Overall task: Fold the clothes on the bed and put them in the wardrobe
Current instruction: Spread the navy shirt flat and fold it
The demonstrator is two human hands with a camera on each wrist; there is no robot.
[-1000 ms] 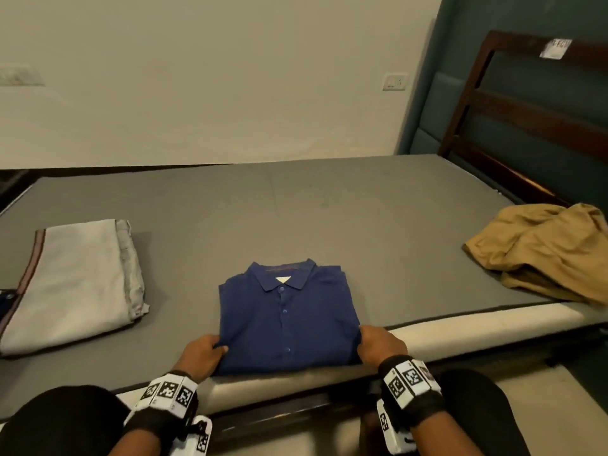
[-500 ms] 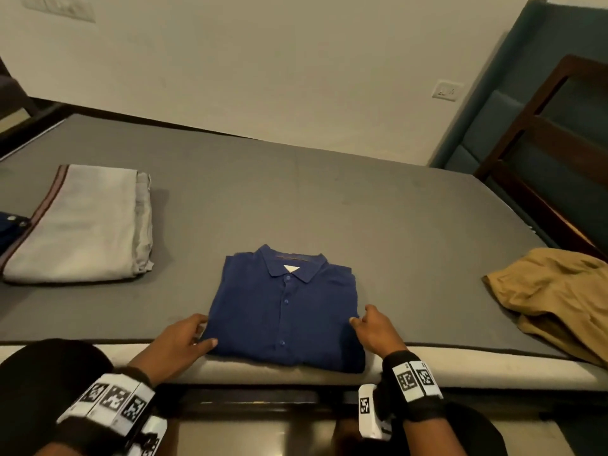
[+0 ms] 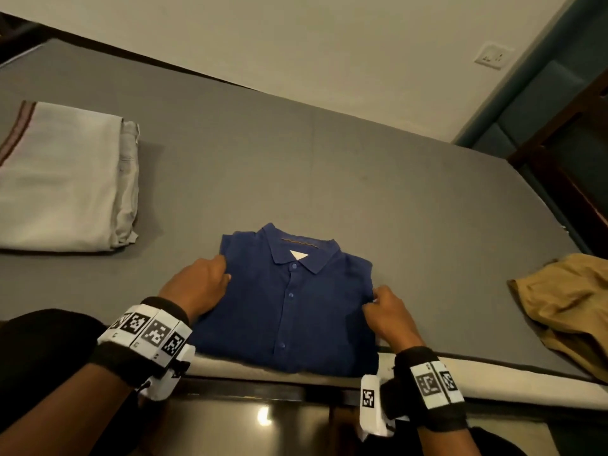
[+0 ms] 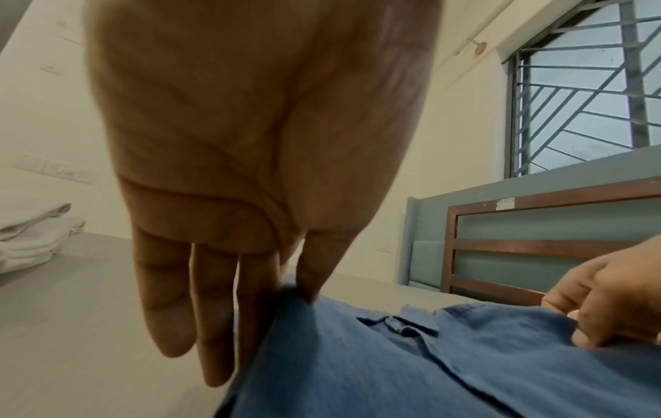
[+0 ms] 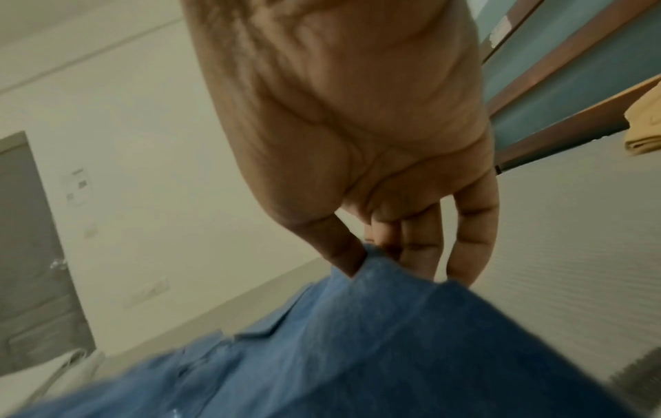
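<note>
Step in hand: picking up the folded shirt (image 3: 296, 307). Folding looks done; it lies flat, collar up, at the near edge of the bed (image 3: 362, 179), dead ahead at 12 o'clock from the person.

Left hand (image 3: 200, 284) is on the shirt's left edge, at 9 o'clock of the shirt. Wrist view: thumb on top of the cloth, fingers (image 4: 211, 316) straight and running down under the edge, so it pinches the fold between thumb and fingers.

Right hand (image 3: 388, 314) is on the right edge at 3 o'clock. Its wrist view shows the thumb above and the fingers (image 5: 418, 249) below the blue edge, also pinching.

Next move, my read: slide the fingers further under both sides, lift level so the layers don't slip open, then carry to the wardrobe. Wardrobe is not in view, so can't say which way.

Further out: grey folded cloth (image 3: 65, 179) at 10 o'clock, well apart from the shirt. Tan garment (image 3: 566, 307) at 3 o'clock, crumpled, not yet folded. Headboard (image 3: 559, 143) at 2 o'clock.

Versus a second ago: both hands were at the shirt's near corners, at 7 and 5 o'clock. They've since moved up the sides to mid-height. Shirt hasn't left the bed. Head has tilted down and closer, so the bed reads skewed.
</note>
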